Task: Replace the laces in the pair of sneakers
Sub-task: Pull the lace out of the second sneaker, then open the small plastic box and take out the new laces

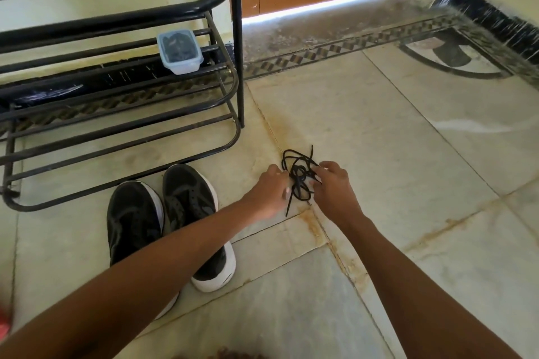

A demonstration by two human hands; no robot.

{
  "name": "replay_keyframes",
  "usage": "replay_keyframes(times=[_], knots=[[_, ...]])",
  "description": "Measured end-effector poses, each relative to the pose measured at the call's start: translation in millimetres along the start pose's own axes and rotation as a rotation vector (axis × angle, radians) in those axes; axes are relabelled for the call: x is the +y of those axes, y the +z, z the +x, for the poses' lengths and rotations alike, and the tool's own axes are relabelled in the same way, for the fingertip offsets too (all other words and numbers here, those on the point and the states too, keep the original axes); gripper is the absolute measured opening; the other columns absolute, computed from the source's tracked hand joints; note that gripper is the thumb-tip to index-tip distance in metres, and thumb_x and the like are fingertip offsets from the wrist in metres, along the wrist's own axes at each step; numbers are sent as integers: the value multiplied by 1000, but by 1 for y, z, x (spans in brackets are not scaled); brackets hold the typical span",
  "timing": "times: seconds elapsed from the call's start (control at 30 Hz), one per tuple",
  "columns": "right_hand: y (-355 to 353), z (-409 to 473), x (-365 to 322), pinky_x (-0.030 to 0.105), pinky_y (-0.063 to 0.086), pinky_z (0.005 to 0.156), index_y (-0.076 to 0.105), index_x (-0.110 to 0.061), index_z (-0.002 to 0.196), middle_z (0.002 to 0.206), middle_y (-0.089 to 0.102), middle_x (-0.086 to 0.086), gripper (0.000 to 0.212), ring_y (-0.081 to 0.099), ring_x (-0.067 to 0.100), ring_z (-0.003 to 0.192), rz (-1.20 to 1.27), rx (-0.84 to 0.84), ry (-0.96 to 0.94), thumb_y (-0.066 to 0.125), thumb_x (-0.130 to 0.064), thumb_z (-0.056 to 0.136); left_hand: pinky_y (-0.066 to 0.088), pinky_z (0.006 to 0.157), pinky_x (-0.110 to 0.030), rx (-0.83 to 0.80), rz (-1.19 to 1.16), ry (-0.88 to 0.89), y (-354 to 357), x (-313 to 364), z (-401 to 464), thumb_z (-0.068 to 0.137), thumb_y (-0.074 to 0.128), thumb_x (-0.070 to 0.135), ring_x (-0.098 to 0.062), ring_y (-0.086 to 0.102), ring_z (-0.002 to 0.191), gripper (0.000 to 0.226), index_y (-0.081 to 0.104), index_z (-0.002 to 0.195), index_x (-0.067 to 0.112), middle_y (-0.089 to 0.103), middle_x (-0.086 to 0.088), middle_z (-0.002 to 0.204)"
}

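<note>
**Both hands on the lace bundle, shoes off to the left**

Going left to right: the shoe rack (pixel 116 90) fills the upper left, with a small plastic box (pixel 179 51) on one of its bars. In front of it on the floor (pixel 408 154) stands the pair of sneakers (pixel 163 221), side by side, toes pointing to about 12 o'clock; the left forearm crosses over their heels.

At about 3 o'clock from the sneakers, near but apart from them, lies the tangled black lace (pixel 299 176). The left hand (pixel 267 195) meets the bundle from its 9 o'clock side, the right hand (pixel 332 188) from its 3 o'clock side. The fingers of both hands are pinched onto strands, so the bundle sits directly between them, neither hand nearer. One loose end trails toward 7 o'clock, another sticks up toward 12 o'clock.

My reading is that the tangle must be teased apart first, then a freed end carried left toward the nearer, right-hand sneaker.
</note>
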State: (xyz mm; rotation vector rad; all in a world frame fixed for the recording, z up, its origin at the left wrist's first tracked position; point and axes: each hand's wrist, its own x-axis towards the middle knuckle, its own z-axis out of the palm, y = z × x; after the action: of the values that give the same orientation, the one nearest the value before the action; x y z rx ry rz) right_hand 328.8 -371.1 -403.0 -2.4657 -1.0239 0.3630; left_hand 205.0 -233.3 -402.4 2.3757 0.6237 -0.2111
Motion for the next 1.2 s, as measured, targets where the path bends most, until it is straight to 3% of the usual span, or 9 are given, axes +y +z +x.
replay_keyframes(times=[0.17, 0.27, 0.33, 0.47, 0.63, 0.8, 0.97, 1.1, 1.2], knots=[[-9, -2, -12, 51, 51, 97, 64, -7, 128, 130, 57, 9, 36, 54, 31, 118, 4, 129, 34, 66, -21, 95, 49, 95, -32, 72, 7, -13, -9, -5, -6, 105, 55, 19, -27, 53, 125, 32, 54, 135, 9, 46, -12, 137], [-15, -3, -29, 22, 52, 87, 69, -7, 120, 119, 59, 8, 29, 61, 25, 105, 165, 214, 8, 69, -16, 93, 51, 103, -37, 208, -177, -24, -26, -1, -15, 102, 59, 15, -22, 57, 124, 34, 57, 136, 11, 58, -9, 132], [-21, -5, -48, 4, 44, 76, 72, -7, 116, 113, 61, 6, 24, 63, 18, 94, 287, 234, 2, 70, -11, 92, 53, 101, -31, 330, -300, -19, -42, 2, -27, 100, 62, 13, -15, 61, 118, 31, 60, 131, 13, 63, -4, 125], [-30, -8, -95, 16, 53, 77, 75, -12, 111, 108, 67, 1, 22, 63, 2, 81, 438, 241, -41, 73, -18, 91, 49, 85, -6, 556, -475, -41, -77, 2, -63, 99, 65, 13, -1, 65, 104, 20, 65, 117, 21, 69, 8, 112], [-47, 0, -153, 3, 44, 67, 74, -15, 106, 96, 72, -6, 17, 63, -7, 83, 609, 207, -113, 75, -21, 91, 50, 74, -6, 727, -415, -66, -131, -7, -104, 97, 62, 9, -1, 67, 90, 17, 66, 112, 16, 71, 8, 97], [-55, 29, -209, 10, 50, 77, 74, -13, 109, 96, 74, -3, 18, 67, 2, 86, 599, 138, -259, 73, -20, 92, 49, 71, -8, 948, -248, -40, -189, -33, -112, 98, 60, 10, -6, 65, 85, 14, 66, 110, 14, 70, 1, 96], [-58, 80, -255, 11, 35, 83, 71, -7, 120, 116, 72, 12, 27, 64, 21, 109, 365, 188, -440, 68, -17, 95, 49, 93, -28, 857, -92, -93, -238, -62, -81, 99, 61, 14, -18, 61, 108, 31, 62, 130, 13, 65, -9, 121], [-50, 134, -272, 20, 37, 83, 65, -8, 131, 121, 70, 13, 31, 64, 27, 111, 275, 98, -404, 55, -18, 103, 37, 98, -24, 738, -36, -102, -257, -79, -45, 102, 60, 17, -25, 56, 126, 44, 53, 145, 18, 60, -9, 141], [-41, 154, -280, 19, 36, 84, 67, -9, 130, 123, 70, 13, 31, 64, 26, 113, 282, 62, -359, 51, -20, 105, 42, 104, -29, 736, -137, -87, -258, -79, -33, 101, 62, 16, -23, 59, 125, 41, 59, 141, 16, 63, -8, 138]])
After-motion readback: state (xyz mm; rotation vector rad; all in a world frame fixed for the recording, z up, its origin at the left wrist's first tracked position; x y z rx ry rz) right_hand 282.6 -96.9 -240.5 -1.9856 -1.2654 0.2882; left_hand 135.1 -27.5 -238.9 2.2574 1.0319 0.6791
